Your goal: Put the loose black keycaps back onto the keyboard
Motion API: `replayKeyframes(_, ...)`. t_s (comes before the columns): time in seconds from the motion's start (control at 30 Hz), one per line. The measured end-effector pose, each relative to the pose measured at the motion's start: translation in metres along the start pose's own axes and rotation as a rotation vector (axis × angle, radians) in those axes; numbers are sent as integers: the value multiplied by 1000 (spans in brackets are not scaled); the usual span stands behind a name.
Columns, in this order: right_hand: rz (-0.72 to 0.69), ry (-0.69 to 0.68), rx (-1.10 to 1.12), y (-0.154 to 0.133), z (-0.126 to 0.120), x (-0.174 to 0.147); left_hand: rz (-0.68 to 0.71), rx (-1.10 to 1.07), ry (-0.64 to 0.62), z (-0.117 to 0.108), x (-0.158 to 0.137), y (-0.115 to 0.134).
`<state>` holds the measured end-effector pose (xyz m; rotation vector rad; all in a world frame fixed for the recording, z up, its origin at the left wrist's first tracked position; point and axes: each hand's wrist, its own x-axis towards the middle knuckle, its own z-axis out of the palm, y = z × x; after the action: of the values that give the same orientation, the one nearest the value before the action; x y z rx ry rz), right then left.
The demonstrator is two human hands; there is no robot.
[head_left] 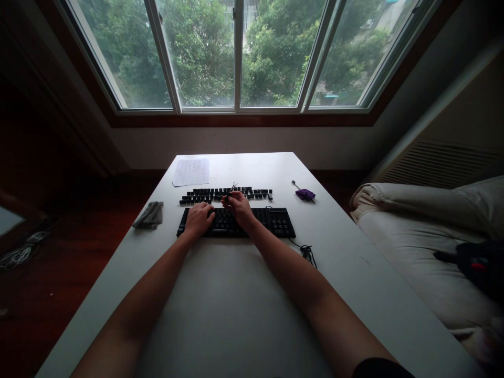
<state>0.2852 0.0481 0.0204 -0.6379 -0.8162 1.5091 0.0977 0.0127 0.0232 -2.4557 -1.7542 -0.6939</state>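
A black keyboard (220,226) lies across the white table in front of me. My left hand (199,218) rests on its left part, fingers stretched over the keys and partly hidden. Above the keyboard's middle, my right hand (238,206) is closed on a keycap puller (233,186), whose thin wire prongs point up and away from me. Just beyond the keyboard, loose black keycaps (200,195) are laid out in rows; my right hand covers some of them. Whether a keycap sits in the puller is too small to tell.
A grey cloth (149,215) lies at the left edge. Behind the keycaps is a printed paper sheet (191,172). To the right are a small brush (295,184), a purple cloth or pouch (306,195) and a bundled black cable (307,252). A sofa (394,231) stands right of the table.
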Motion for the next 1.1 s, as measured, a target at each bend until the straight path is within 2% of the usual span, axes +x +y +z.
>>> replayKeyframes(0.17, -1, 64, -38, 0, 0, -1, -5, -5, -2, 0, 0, 0)
replayKeyframes(0.5, -46, 64, -123, -3, 2, -4, -11, -11, 2, 0, 1, 0)
replayKeyframes(0.9, -13, 199, -124, -5, 4, -3, -29, -15, -16, -1, 1, 1)
replayKeyframes(1.1, 4, 96, -112, -7, 7, -3, -28, -29, -14, -2, 0, 2)
